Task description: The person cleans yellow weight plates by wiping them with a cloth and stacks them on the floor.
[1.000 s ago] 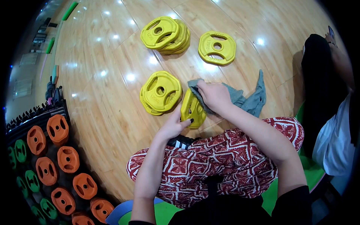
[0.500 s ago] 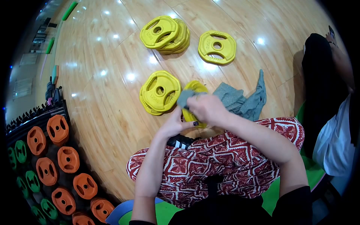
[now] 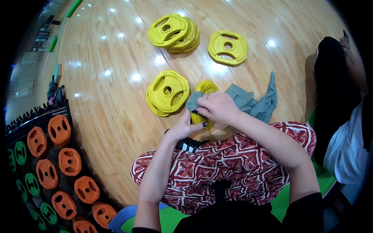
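Observation:
A yellow weight plate stands tilted on edge in front of my crossed legs. My left hand grips its near left side, thumb across the lower part. Bunched under the fingers of my right hand is a grey-green cloth, pressed against the plate's face; both cover much of its middle. More cloth of the same colour lies crumpled on the floor beyond my right wrist. Just left of the held plate, a pair of stacked yellow plates lies flat.
Farther off are a taller stack of yellow plates and a single yellow plate on the wooden floor. A rack with orange plates and green plates stands at left. Another person sits at right.
My right hand, blurred before, is now sharper and slightly lower on the plate with the cloth. My left hand keeps its grip on the plate. The view has shifted slightly.

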`<state>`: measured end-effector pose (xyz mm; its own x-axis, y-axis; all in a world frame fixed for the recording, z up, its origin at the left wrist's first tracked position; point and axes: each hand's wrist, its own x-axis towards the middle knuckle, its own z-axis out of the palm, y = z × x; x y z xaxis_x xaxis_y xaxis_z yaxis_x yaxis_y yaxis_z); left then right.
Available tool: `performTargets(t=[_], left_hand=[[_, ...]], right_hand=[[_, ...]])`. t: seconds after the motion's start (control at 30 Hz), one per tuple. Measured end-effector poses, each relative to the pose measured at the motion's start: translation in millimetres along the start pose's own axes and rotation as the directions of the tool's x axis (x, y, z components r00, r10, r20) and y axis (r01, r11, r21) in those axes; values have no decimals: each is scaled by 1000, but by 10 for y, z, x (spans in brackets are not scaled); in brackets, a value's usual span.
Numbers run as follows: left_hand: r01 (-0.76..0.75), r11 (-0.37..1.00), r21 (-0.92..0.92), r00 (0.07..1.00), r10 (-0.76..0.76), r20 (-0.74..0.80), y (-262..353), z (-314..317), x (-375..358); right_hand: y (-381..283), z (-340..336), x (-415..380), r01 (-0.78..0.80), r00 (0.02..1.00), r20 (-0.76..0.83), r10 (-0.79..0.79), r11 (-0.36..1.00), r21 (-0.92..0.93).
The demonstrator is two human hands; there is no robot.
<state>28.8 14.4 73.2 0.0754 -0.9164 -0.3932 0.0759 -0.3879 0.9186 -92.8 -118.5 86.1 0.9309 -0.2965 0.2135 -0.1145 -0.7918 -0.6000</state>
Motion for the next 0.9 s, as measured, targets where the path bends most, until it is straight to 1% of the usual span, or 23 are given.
performTargets(t=[0.03, 0.07, 0.1, 0.13, 0.2, 0.23, 0.33, 0.37, 0.4, 0.43, 0.5, 0.53, 0.57, 0.6, 0.63, 0.67, 0.73, 0.77, 0.83, 0.87, 0.9], left_hand=[[28, 999, -17, 999, -27, 28, 7, -13, 16], [52, 998, -33, 997, -50, 57, 19, -16, 30], [59, 996, -70, 998, -56, 43, 67, 3, 31], [55, 996, -72, 998, -52, 42, 117, 20, 32], [43, 998, -56, 999, -42, 16, 175, 42, 16], [44, 998, -55, 999, -43, 16, 148, 38, 14], [15, 996, -86, 1000, -16, -11, 73, 18, 16], [98, 993, -68, 995, -99, -12, 75, -8, 3], [180, 982, -51, 983, -181, -15, 86, -25, -10], [167, 985, 34, 986, -167, -8, 147, -29, -17], [164, 986, 10, 986, -164, -3, 110, -32, -13], [161, 987, -15, 987, -161, 0, 98, -31, -15], [162, 987, -16, 987, -162, -1, 93, -24, -11], [128, 988, -86, 992, -128, 9, 105, -6, 4], [93, 983, -157, 996, -92, 15, 120, 10, 13], [91, 983, -159, 996, -90, 13, 141, 26, 13], [60, 997, -55, 998, -59, 12, 182, 52, 1], [59, 997, -54, 998, -58, 12, 160, 50, -1], [63, 991, -115, 998, -64, -3, 108, 43, 8], [62, 991, -115, 998, -63, -3, 88, 31, 12], [83, 986, -143, 997, -84, 4, 86, 21, 7]], right_hand=[[32, 7, 19, 2, 1000, 4, -2, 1000, 2], [76, 11, 41, -75, 996, -50, 78, 995, 59], [108, -8, 71, -146, 982, -100, 158, 982, 118], [145, -32, 97, -144, 983, -100, 155, 983, 114], [173, -71, 127, -269, 960, -42, 276, 955, 125], [135, -75, 130, -301, 954, 37, 299, 944, 134], [-24, -14, 71, -285, 958, 83, 274, 941, 182], [-57, -1, 49, -286, 958, 83, 275, 940, 183], [-89, 11, 24, -240, 970, 81, 230, 959, 150], [-114, 17, 3, -192, 980, 79, 184, 975, 116], [-104, 4, 9, -111, 992, 61, 107, 992, 61], [-78, 0, 26, -110, 992, 62, 107, 992, 62], [-50, 0, 46, -116, 993, 23, 115, 992, 45], [-19, 3, 67, -123, 992, -16, 124, 992, 28], [12, 13, 88, -205, 976, -61, 209, 976, 69], [54, -1, 102, -202, 977, -60, 206, 977, 67], [117, -39, 114, -251, 965, -47, 257, 963, 102], [100, -23, 107, -251, 965, -48, 257, 963, 101], [8, 17, 80, -267, 964, 20, 266, 957, 111], [-21, 24, 59, -266, 964, 20, 266, 958, 110], [-64, 16, 41, -237, 971, 22, 236, 964, 119]])
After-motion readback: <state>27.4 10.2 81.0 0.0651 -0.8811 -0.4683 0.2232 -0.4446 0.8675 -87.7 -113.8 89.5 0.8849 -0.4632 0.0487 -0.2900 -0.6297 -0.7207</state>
